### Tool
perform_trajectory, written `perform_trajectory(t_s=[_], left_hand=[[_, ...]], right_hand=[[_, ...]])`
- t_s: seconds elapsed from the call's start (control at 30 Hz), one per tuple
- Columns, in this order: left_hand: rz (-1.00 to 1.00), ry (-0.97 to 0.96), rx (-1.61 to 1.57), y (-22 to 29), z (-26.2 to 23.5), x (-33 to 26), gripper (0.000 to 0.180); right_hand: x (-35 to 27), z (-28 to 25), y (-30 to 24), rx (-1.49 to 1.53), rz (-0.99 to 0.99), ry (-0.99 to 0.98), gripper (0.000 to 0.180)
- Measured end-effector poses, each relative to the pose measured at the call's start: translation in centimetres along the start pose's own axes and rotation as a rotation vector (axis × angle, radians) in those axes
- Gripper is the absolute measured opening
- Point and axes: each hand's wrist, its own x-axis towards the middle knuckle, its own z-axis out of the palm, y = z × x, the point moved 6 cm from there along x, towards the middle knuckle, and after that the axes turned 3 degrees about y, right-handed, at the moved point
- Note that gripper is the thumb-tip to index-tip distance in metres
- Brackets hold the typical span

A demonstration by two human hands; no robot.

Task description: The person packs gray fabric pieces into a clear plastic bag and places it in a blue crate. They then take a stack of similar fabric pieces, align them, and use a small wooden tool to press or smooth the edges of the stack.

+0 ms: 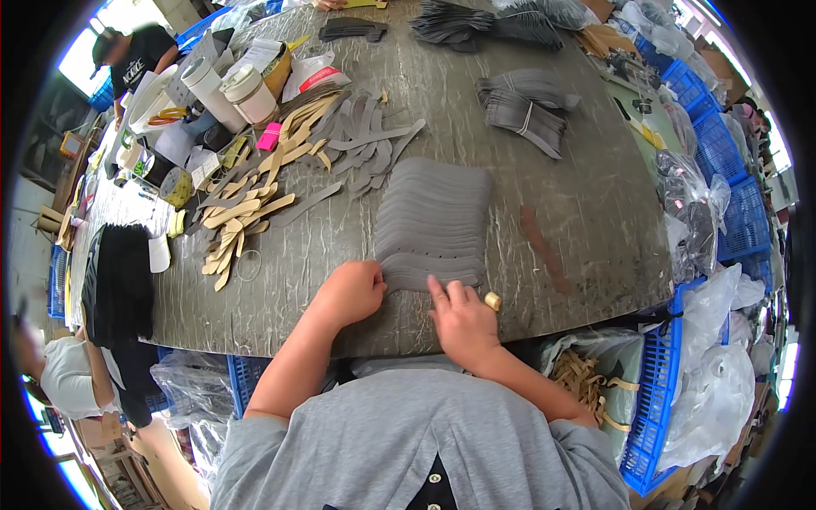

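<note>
**Grey-brown worktop [595, 212] carries overlapping grey strips [433, 208]**

They lie fanned near its front edge; a banded bundle [527, 115] sits beyond. At the lowest strips' left end, the left hand [350, 291] curls, gripping or not I can't tell. The right hand [466, 325] extends its index finger over them, others bent, beside a small tan knob [493, 301].

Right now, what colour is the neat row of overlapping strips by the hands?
Grey; the row of overlapping strips shows best in the head view.
</note>
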Motion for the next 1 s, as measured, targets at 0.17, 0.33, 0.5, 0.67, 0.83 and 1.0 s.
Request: perform_trajectory(t_s=[0.17,0.33,0.5,0.67,0.83,1.0], left_hand=[[-0.013,0.023,-0.011,-0.1,0.1,-0.1,0.017],[0.052,0.132,-0.120,0.3,-0.9,-1.3,0.012],[-0.007,0.203,-0.335,0.1,-2.0,-3.2,0.012],[-0.081,0.183,-0.374,0.5,-2.9,-4.0,0.012],[-0.102,0.187,-0.385,1.1,-3.9,-4.4,0.012],[-0.190,0.137,-0.569,0.2,-3.9,-4.5,0.011]], right_hand=[[-0.6,-0.5,1.9,-0.081,0.087,-0.043,0.060],[-1.5,-1.6,3.0,0.123,0.120,0.143,0.055],[-2.0,-2.5,6.3,0.666,0.409,0.331,0.047],[-1.1,-2.2,6.1,1.443,0.578,0.139,0.042],[-0.8,-3.6,5.0,1.766,0.611,0.101,0.031],[-0.8,-3.5,5.5,1.586,0.595,0.133,0.019]])
